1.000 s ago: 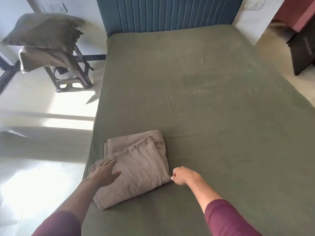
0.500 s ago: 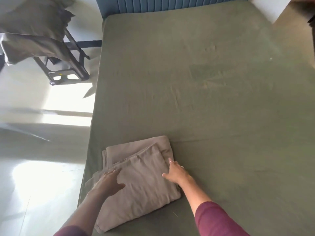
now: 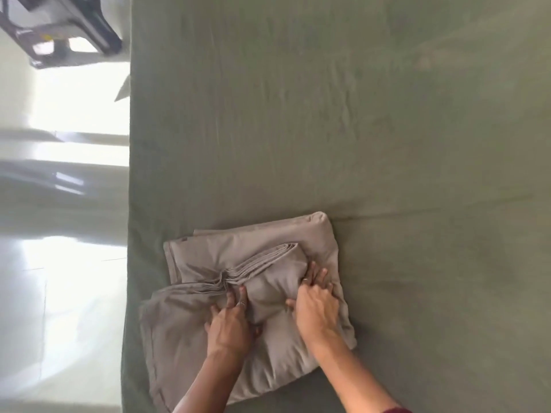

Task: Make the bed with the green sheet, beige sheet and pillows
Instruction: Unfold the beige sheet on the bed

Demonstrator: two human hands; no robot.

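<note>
The green sheet (image 3: 343, 129) lies spread over the whole bed, with light creases. The folded beige sheet (image 3: 208, 257) sits on it near the bed's left front edge. Both hands are on the bundle. My left hand (image 3: 229, 323) has its fingers dug under a bunched top fold near the middle. My right hand (image 3: 316, 299) grips the same fold at its right side, fingers tucked beneath the cloth. The top layer is rucked up between the two hands. No pillows are in view.
A dark metal stand (image 3: 68, 28) is on the floor at the upper left, close to the bed's left edge. Bright glare covers the pale tiled floor (image 3: 59, 278) on the left. The bed stretches away to the right and back.
Both hands slid onto the middle of the beige sheet and took hold of its top fold, bunching it. The camera tilted down, so the headboard and pillows left the view.
</note>
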